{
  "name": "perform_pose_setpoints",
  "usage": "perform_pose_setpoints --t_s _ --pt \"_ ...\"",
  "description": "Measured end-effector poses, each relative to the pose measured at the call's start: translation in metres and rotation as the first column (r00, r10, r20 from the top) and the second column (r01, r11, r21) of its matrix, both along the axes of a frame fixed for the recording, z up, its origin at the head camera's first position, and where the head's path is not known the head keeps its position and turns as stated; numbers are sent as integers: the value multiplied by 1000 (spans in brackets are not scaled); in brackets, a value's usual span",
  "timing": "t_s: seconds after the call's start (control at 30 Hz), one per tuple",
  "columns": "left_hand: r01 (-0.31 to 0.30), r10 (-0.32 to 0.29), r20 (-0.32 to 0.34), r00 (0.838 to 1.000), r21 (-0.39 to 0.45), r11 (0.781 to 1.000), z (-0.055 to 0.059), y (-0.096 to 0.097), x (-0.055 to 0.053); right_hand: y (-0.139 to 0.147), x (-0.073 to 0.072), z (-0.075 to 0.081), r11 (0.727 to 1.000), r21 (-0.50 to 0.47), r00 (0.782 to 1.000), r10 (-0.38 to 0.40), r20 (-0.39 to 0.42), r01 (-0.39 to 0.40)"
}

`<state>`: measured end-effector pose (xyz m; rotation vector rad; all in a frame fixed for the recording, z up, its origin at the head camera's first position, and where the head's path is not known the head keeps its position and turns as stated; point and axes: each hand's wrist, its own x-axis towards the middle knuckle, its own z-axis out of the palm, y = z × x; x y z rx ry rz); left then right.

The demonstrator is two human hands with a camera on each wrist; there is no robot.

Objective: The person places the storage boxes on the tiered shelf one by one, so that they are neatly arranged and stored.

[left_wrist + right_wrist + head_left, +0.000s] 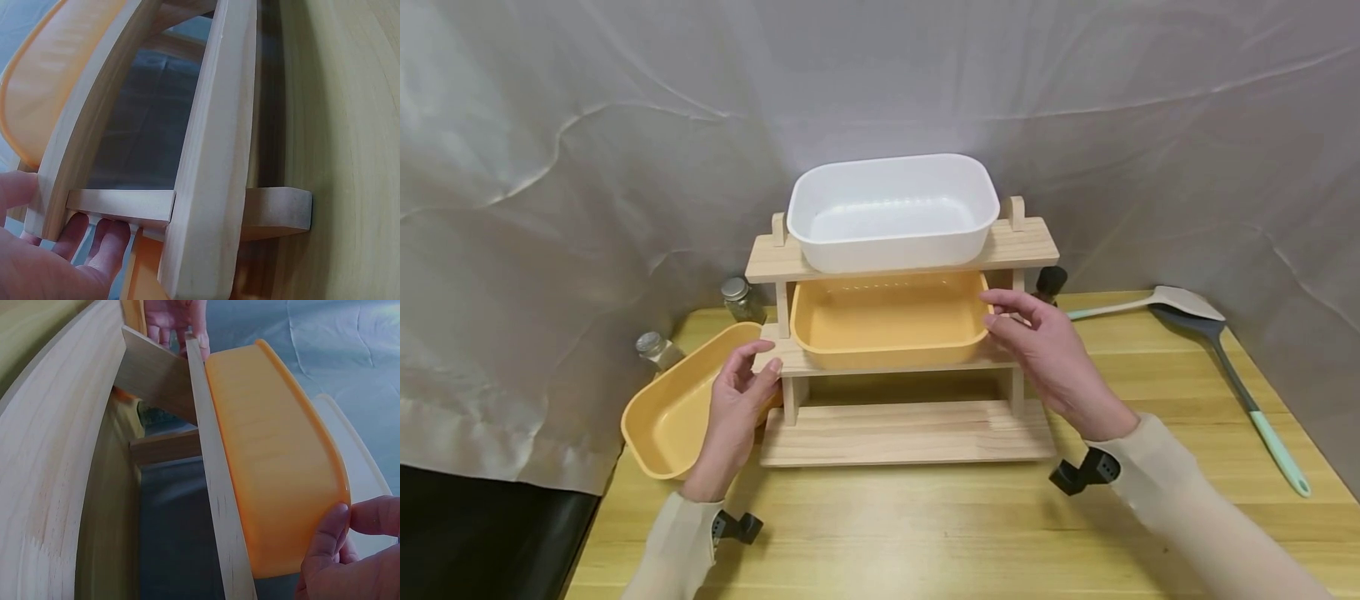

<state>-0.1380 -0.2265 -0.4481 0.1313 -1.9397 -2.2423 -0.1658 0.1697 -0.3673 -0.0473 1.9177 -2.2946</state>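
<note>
Right sleeve [1210, 508] nearest; your right hand [1056, 357] pinches middle bin [887, 357] rim, left hand [733, 412] grips shelf [792, 363] end; gap inward, below fingertips.

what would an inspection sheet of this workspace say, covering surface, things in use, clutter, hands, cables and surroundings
surface: light wood-grain tabletop
things in use: three-tier wooden rack standing upright; yellow bin on its middle shelf; white bin on its top shelf
clutter: second yellow bin left of the rack; two lidded jars near it; black-capped item at right, partly hidden; pale-headed utensil overlapping a dark-headed utensil at far right
left hand: grips the middle shelf's left end
right hand: pinches the rim at the middle-shelf bin's right end
cables: nothing seen
surroundings: creased grey cloth behind and at both sides
</note>
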Motion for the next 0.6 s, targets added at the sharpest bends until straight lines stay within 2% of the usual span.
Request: perform_pose_setpoints --t_s 0.6 --pt "-4 4 1 1000 -7 1000 0 0 0 0 1 0 1000 -12 1000 -9 -13 9"
